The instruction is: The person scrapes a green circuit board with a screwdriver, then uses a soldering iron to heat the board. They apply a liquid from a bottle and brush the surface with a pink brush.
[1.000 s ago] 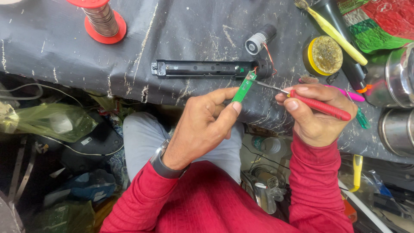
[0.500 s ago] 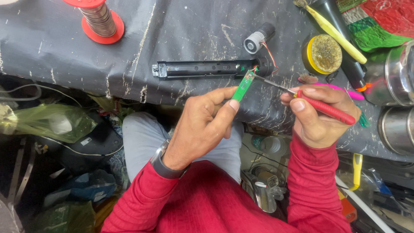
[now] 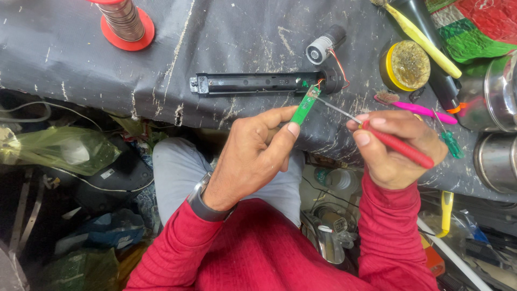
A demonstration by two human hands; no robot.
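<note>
Black tabletop point(image 3: 226, 43), pinched circuit board point(image 3: 304, 106), screwdriver point(image 3: 396, 145)

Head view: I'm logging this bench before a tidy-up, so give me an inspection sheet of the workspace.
Surface: black sheet over the bench, scratched and flecked white.
Job's things: narrow green circuit board pinched in the left hand; red-handled tool in the right hand, metal tip at the board's top end; long black housing lying just beyond.
Clutter: solder spool on a red base, yellow tin, pink brush, small grey motor, steel pots.
Grippers: both hands closed on their items.
Cables: thin red wires at the housing's right end.
Surroundings: green plastic bag and mixed junk below the bench.
</note>
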